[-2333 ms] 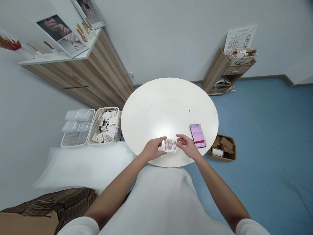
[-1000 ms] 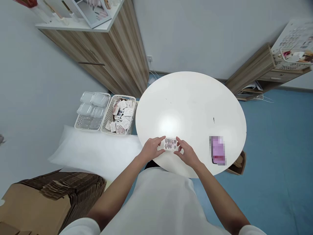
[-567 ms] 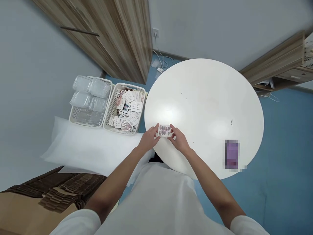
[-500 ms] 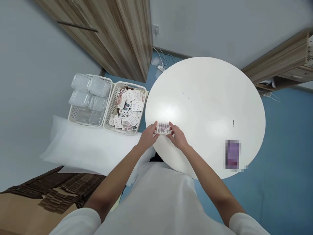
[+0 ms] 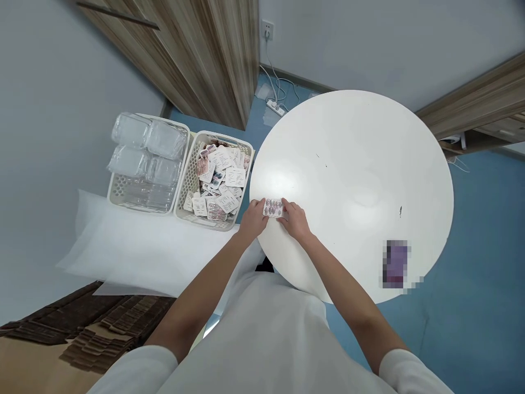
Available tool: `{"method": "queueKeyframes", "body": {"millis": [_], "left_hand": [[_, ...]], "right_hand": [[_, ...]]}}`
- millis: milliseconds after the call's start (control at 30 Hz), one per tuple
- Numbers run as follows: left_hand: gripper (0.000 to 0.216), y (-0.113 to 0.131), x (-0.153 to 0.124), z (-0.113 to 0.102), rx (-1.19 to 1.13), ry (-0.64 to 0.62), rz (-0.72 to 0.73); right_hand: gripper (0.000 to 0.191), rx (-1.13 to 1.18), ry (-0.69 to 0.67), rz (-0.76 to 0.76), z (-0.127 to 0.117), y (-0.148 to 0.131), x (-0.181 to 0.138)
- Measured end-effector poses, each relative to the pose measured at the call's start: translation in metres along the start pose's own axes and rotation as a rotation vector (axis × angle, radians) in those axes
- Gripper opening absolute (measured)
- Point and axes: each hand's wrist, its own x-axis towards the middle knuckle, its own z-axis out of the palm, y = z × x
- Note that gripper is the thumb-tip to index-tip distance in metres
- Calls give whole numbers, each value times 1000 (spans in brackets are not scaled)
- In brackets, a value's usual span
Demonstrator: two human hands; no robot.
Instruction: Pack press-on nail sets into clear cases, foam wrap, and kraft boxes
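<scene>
Meanwhile both hands, left hand (image 5: 253, 220) and right hand (image 5: 294, 220), pinch a small nail card (image 5: 273, 207) over the round table (image 5: 353, 164), beside the card basket (image 5: 216, 180), a phone (image 5: 395, 264) well apart.

Flat nail-tip card (image 5: 274, 207) at table (image 5: 361, 164) edge

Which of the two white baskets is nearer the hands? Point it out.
The card-filled basket, beside the table; the basket of clear packs sits farther left.

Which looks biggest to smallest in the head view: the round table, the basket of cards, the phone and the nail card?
1. round table
2. basket of cards
3. phone
4. nail card, partly covered by the left hand and right hand, but clearly smallest
</scene>
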Motion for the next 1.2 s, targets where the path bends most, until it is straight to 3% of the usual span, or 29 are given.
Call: {"method": "queueKeyframes", "body": {"millis": [400, 767, 900, 1200], "left_hand": [[55, -2, -1, 9, 185, -2, 29], [65, -3, -10, 16, 106, 71, 32], [67, 0, -29, 23, 50, 127, 36], [55, 17, -114, 50, -40, 142, -62]], "right_hand": [[64, -95, -61, 89, 3, -6, 6], [65, 146, 147, 18, 16, 0, -16], [60, 248, 176, -28, 12, 2, -45], [47, 308, -10, -107, 4, 34, -123]]}}
